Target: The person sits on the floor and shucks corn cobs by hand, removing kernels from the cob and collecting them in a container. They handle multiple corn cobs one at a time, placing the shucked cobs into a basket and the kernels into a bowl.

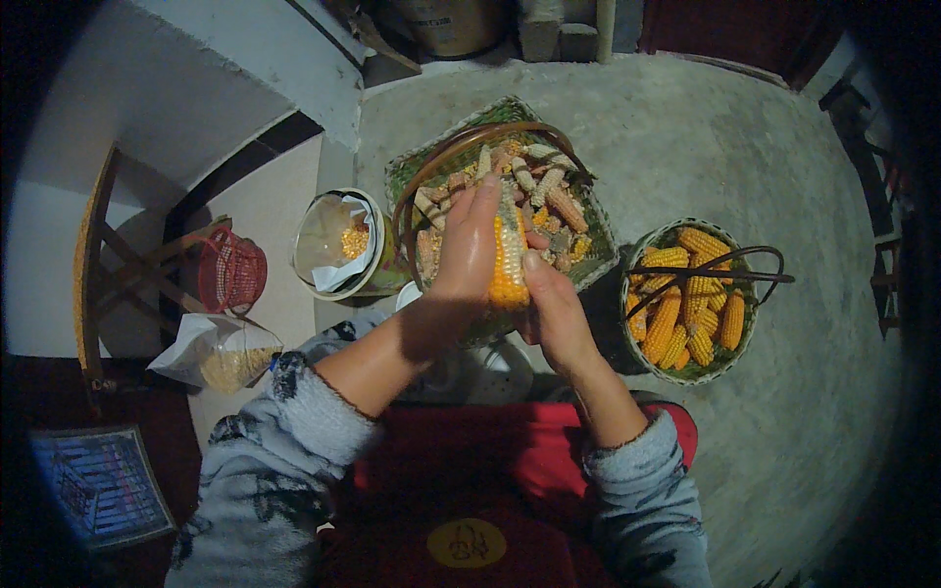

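Note:
Both my left hand point(470, 242) and my right hand point(555, 301) grip one ear of yellow corn point(509, 275), its tip pointing away from me. A pale strip of paler kernels or cob runs along its upper side. My right thumb presses on the ear's right edge, and my left palm wraps its left side. Below the hands stands a square woven basket point(507, 110) with a brown arched handle point(441, 158). Inside it lie several bare corncobs point(564, 209) and loose yellow kernels. My forearms and hands hide its near side.
To the right, a round woven basket point(750, 331) with a dark handle holds several corn ears point(664, 323). At left stand a bucket point(305, 283) with kernels on white paper, a red plastic basket point(234, 272) and a bag of grain point(231, 360). A wooden folding stand point(92, 272) leans beyond.

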Motion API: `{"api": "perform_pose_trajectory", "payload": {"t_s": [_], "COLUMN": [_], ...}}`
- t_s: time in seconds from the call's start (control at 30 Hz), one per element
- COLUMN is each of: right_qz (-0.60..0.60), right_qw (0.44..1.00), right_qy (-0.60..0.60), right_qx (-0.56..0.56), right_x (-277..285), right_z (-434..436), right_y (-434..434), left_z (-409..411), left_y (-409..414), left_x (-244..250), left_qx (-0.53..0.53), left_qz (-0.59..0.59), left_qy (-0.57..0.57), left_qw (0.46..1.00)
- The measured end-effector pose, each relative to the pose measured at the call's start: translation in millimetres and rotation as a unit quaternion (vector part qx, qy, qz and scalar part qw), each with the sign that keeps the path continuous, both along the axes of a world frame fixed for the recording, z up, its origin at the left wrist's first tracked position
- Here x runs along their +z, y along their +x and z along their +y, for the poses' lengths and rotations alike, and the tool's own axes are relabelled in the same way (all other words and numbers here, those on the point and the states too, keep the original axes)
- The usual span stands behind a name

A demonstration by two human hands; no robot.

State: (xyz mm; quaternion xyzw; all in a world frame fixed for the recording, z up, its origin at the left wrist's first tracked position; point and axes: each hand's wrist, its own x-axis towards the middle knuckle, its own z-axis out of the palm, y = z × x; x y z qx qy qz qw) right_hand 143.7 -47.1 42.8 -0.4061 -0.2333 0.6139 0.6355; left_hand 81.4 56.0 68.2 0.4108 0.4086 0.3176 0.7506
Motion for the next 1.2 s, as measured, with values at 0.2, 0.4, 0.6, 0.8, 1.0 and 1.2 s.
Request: {"api": "perform_pose_trajectory", "payload": {"t_s": [0.2,0.4,0.6,0.8,1.0,1.2], "right_qz": [-0.01,-0.161,-0.286,-0.261,-0.284,-0.253], "right_qw": [0.996,0.986,0.956,0.961,0.949,0.958], "right_qy": [-0.085,-0.002,0.028,0.046,0.071,0.054], "right_qx": [-0.031,-0.051,-0.066,-0.082,-0.121,-0.126], "right_x": [14.7,-3.8,-4.0,-15.3,-26.8,17.4], "right_z": [4.7,1.7,2.8,3.3,4.8,-2.5], "right_y": [3.4,5.1,-1.2,-4.4,-5.9,0.5], "left_z": [-0.2,1.0,-3.7,-5.1,-9.6,-17.3], "left_y": [-1.4,1.0,4.8,4.3,6.2,8.6], "left_x": [-6.0,-0.4,6.0,-0.4,1.6,31.0], "left_qx": [-0.031,-0.007,0.018,0.021,0.025,0.005], "left_qz": [0.032,0.002,0.046,0.06,0.033,-0.052], "left_qy": [0.086,-0.01,0.005,0.029,0.026,0.01], "left_qw": [0.995,1.0,0.999,0.998,0.999,0.999]}}
